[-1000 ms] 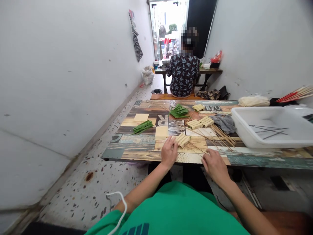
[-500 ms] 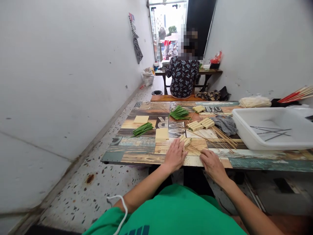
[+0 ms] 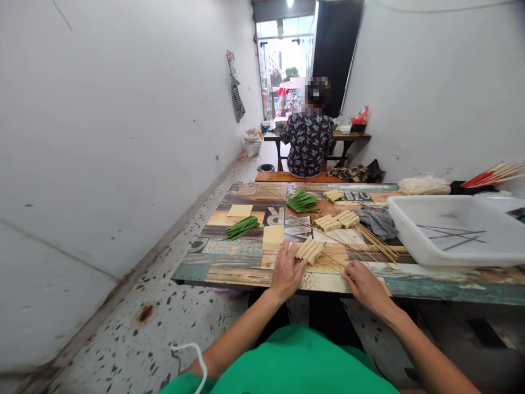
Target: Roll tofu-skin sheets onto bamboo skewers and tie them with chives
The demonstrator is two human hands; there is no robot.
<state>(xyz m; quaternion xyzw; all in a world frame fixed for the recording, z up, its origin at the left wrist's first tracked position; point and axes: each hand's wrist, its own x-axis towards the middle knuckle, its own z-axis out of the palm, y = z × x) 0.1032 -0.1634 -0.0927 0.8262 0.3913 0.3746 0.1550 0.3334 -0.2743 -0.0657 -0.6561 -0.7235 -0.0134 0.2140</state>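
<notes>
Tofu-skin rolls (image 3: pixel 310 250) are lying side by side near the centre of the frame on the wood-patterned tabletop (image 3: pixel 233 262), their long axes slanting from lower left to upper right, across thin skewers (image 3: pixel 334 262) that are pointing toward the lower right. The left hand (image 3: pixel 288 272) is spreading its fingers at the rolls' left end; contact I cannot tell. The right hand (image 3: pixel 365 284) is pinching the skewers' free ends. Just above the left hand, a yellowish square sheet (image 3: pixel 273 237) is lying flat, with cut green leaves (image 3: pixel 241 227) farther left. Above the right hand, more rolls (image 3: pixel 337 220) are sitting near a gray cloth (image 3: pixel 375 221); a white tub (image 3: pixel 463 259) is occupying the right side. At upper centre, a person (image 3: pixel 309 145) in leaf-print clothing is sitting, back turned.
</notes>
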